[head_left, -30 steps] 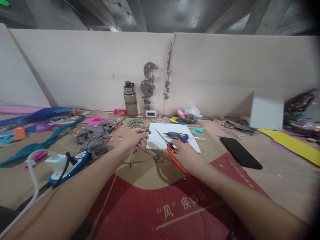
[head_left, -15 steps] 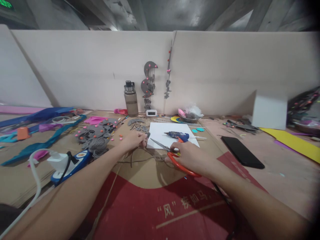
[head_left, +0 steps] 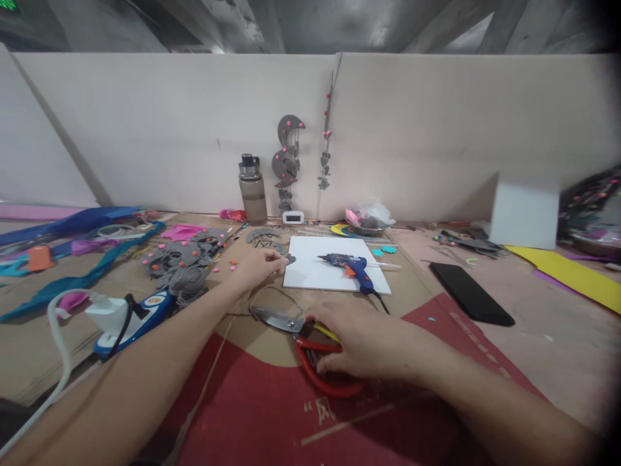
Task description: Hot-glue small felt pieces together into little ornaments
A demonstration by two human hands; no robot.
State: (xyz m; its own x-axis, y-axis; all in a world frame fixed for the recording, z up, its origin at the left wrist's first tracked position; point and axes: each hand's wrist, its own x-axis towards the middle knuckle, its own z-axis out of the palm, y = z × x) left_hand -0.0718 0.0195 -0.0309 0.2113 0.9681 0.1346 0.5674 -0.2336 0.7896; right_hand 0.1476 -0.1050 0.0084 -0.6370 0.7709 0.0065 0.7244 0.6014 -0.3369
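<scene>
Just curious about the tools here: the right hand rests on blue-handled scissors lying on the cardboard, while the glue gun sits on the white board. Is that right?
Not quite. The scissors under the right hand have red handles, not blue; the blue tool is the glue gun. The rest holds: the scissors lie on the cardboard and the glue gun sits on the white board. The head view shows this.
</scene>
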